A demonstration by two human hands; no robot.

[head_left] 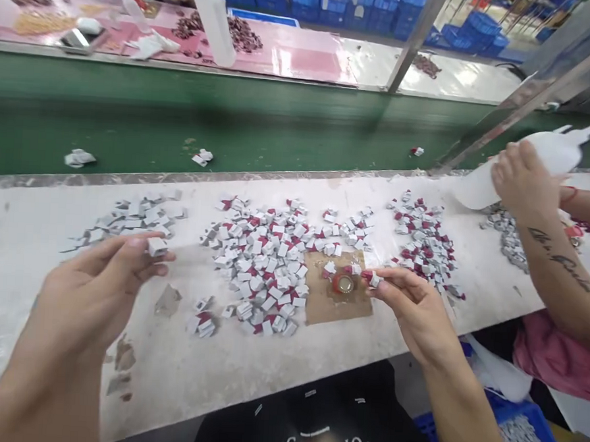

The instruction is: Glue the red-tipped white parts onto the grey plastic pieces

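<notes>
A white counter (pixel 178 380) is bordered along its far edge by a green strip (pixel 280 124). The middle of the counter is covered by a broad heap of grey and dark-red pieces (pixel 267 266). Near the far edge on the right, a white bottle (pixel 487 183) is held by a co-worker's hand (pixel 525 174). The left hand (pixel 91 289) is held above the counter's left part, and the right hand (pixel 419 313) right of the middle heap. A smaller mixed heap (pixel 425 244) is seen beyond the right hand; plain grey pieces (pixel 132 216) are gathered beyond the left. On a cardboard square (pixel 320 308), set toward the near edge, a round cap (pixel 344 285) is placed. By the left fingers a grey block (pixel 157 247) is pinched; by the right fingers, a red-and-grey piece (pixel 372 278) beside the cardboard's right edge.
</notes>
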